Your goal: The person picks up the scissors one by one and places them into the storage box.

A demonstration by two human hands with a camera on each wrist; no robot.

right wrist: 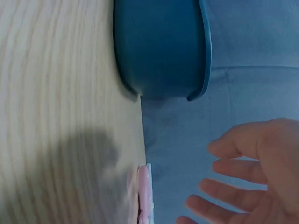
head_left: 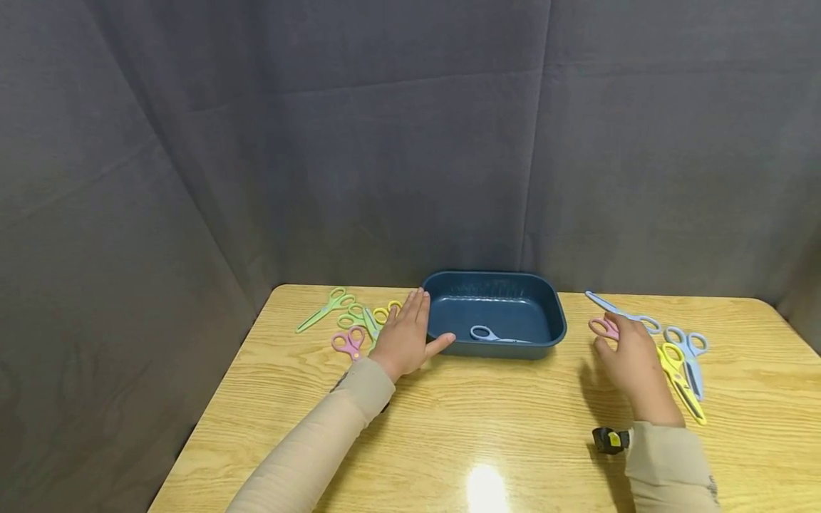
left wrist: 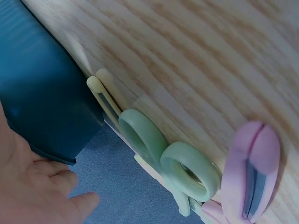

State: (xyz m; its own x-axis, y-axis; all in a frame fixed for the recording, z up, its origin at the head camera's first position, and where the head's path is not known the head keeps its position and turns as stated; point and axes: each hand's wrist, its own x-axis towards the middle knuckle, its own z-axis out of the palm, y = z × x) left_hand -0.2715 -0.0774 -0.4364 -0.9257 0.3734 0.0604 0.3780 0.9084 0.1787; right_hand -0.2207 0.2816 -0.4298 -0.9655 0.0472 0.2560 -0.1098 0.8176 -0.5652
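Note:
My left hand (head_left: pixel 405 338) touches the left rim of a dark blue tray (head_left: pixel 487 310), its fingers straight and the thumb spread along the front edge. Inside the tray lies one pair of blue scissors (head_left: pixel 485 334). At the right, my right hand (head_left: pixel 635 363) is over a pair of pink scissors (head_left: pixel 600 333), partly hiding them. In the right wrist view its fingers (right wrist: pixel 229 193) are spread and loosely bent, with nothing between them. The pink scissors (right wrist: pixel 145 193) lie on the table, apart from those fingers.
Left of the tray lie green scissors (head_left: pixel 328 308), pink scissors (head_left: pixel 349 344) and yellow scissors (head_left: pixel 381 313), partly overlapping. Blue scissors (head_left: pixel 609 305) and yellow scissors (head_left: pixel 683 385) lie around the right hand. A grey curtain (head_left: pixel 410 142) hangs behind the wooden table (head_left: pixel 513 427).

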